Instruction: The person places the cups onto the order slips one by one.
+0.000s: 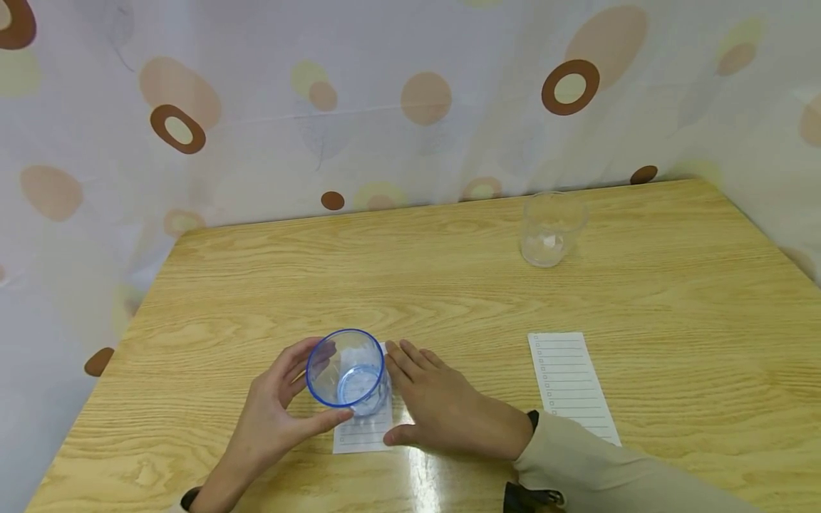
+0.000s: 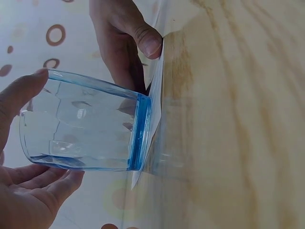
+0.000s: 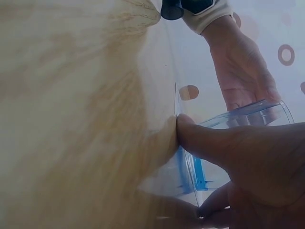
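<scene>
A clear blue-tinted drinking glass (image 1: pixel 349 385) stands upright on a lined paper slip (image 1: pixel 362 438). My left hand (image 1: pixel 276 406) holds the glass from its left side, the thumb near the front and the fingers behind. In the left wrist view, the base of the glass (image 2: pixel 140 131) meets the paper, whose edge lifts slightly off the table. Just right of the glass, my right hand (image 1: pixel 442 402) lies palm down with straight fingers along the paper's right edge. Its thumb tip (image 3: pixel 185 120) touches down by that edge in the right wrist view.
On the wood-grain table (image 1: pixel 269 285), a second lined checklist slip (image 1: pixel 571 377) lies to the right, partly under the right sleeve (image 1: pixel 596 463). A colourless clear glass (image 1: pixel 551 231) stands near the back edge. A patterned curtain (image 1: pixel 385 107) hangs behind.
</scene>
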The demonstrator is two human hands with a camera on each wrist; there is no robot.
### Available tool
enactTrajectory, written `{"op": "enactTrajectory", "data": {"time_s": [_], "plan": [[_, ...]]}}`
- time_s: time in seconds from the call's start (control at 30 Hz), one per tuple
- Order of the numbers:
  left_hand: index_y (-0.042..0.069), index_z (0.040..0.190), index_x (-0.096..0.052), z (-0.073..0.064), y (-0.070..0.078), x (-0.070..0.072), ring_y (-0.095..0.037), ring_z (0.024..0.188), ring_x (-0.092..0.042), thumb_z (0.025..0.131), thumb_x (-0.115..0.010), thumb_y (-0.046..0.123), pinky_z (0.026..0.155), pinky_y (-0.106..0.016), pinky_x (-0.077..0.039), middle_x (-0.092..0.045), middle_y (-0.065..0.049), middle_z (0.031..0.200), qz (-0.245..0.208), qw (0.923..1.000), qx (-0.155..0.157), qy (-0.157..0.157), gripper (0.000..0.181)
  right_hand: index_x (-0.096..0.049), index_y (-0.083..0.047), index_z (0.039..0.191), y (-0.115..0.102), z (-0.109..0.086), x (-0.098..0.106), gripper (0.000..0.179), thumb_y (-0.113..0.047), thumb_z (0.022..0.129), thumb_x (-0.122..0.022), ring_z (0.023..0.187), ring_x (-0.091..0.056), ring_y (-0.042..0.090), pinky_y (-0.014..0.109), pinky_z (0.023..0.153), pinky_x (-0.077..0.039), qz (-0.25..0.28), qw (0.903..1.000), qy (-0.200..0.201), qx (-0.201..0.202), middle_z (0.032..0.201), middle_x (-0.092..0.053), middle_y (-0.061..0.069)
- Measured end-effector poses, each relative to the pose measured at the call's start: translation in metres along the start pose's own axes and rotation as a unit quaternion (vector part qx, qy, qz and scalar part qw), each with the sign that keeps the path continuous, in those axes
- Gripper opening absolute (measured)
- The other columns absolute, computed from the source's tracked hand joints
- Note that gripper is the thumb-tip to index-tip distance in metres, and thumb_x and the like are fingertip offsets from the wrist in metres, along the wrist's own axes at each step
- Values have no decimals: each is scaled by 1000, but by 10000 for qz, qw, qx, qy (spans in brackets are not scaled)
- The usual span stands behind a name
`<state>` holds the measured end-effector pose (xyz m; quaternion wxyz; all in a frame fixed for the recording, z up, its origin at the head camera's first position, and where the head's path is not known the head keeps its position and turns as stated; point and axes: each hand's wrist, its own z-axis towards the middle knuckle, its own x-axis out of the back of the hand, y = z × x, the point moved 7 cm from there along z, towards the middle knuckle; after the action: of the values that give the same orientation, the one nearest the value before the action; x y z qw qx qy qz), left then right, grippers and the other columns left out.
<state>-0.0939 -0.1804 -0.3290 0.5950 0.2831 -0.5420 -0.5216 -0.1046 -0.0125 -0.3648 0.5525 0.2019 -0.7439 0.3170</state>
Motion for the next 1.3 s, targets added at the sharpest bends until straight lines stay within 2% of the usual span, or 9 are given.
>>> {"op": "enactTrajectory", "data": {"time_s": [0.23, 0.43, 0.53, 1.0, 1.17, 1.3], "plan": [[-4, 132, -48, 0, 0, 0, -8, 122, -53, 65, -87, -3, 97, -22, -45, -55, -19, 132, 16, 10000, -21, 26, 78, -28, 3, 150, 0, 0, 0, 97, -61, 84, -61, 146, -16, 32, 43, 117, -21, -2, 10000, 10, -30, 158, -18, 17], [-3, 132, -48, -1, -1, 0, -27, 122, -53, 65, -88, -1, 97, -22, -45, -55, -17, 132, 96, 9998, 138, 82, 78, -29, 3, 149, 0, 0, 0, 97, -61, 84, -62, 146, -16, 32, 43, 117, -21, -9, 10000, -14, -43, 158, -19, 17], [-3, 132, -48, -1, -1, 0, -31, 122, -53, 65, -88, 0, 97, -22, -45, -56, -16, 132, 135, 9996, 207, 116, 78, -29, 3, 149, -1, 0, 0, 97, -61, 84, -62, 146, -16, 32, 43, 117, -21, -3, 10000, -30, -39, 158, -18, 17], [-2, 132, -48, -1, 2, 0, -29, 122, -53, 65, -88, 1, 98, -21, -44, -55, -15, 132, 122, 9993, 288, 193, 78, -28, 3, 149, 0, 1, 2, 96, -59, 85, -62, 145, -17, 33, 44, 116, -22, 105, 9999, 55, -18, 158, -19, 18], [-1, 132, -47, -2, 1, 0, -29, 122, -53, 66, -88, 1, 98, -21, -44, -55, -16, 132, 129, 9993, 295, 181, 78, -31, 4, 148, 4, 2, 6, 93, -58, 86, -62, 144, -19, 35, 45, 116, -23, 495, 9985, 192, -109, 157, -21, 17], [1, 134, -47, -2, 3, 1, -20, 124, -53, 66, -88, 2, 99, -20, -43, -55, -15, 133, 185, 9994, 247, 146, 80, -30, 5, 148, 13, -4, 18, 92, -52, 86, -67, 144, -18, 37, 46, 115, -24, 729, 9966, 255, -294, 158, -20, 17]]}}
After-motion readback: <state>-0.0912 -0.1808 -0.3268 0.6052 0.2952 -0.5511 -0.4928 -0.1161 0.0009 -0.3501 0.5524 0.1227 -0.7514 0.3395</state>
